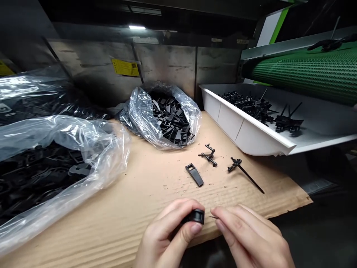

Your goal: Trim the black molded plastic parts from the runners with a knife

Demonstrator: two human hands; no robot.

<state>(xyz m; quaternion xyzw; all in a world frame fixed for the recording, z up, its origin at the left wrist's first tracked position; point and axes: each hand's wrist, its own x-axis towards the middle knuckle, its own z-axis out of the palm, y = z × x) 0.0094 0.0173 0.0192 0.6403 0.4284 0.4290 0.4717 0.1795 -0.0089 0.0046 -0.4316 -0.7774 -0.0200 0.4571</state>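
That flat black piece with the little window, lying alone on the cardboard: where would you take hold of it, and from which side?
I'd pinch the black piece by its two long edges, around the middle, coming from above. It lies flat on the cardboard, so fingers probably couldn't slip underneath, but both long sides are free. The windowed end has thinner bars.

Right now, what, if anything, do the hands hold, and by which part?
The left hand grips a black part behind its exposed end; the right hand pinches a thin dark piece behind its exposed tip.
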